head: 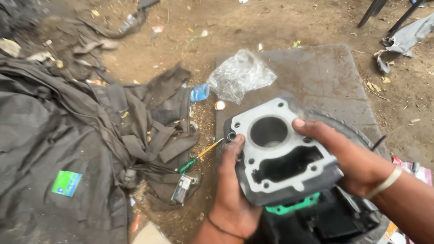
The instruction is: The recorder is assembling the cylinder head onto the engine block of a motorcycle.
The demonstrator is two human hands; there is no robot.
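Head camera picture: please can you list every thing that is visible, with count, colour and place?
engine cylinder block: one, grey metal, centre right, held in both hands
green gasket: one, green, just below the block
black engine part: one, black, under the block
screwdriver: one, green handle and yellow shaft, on the ground left of the block
clear plastic bag: one, transparent, on the grey mat
grey mat: one, grey, upper right on the dirt
dark cloth: a heap, dark grey, left side
green card: one, green and blue, on the cloth
left hand: one, grip on the block's left edge
right hand: one, grip on the block's right side, pale band on the wrist
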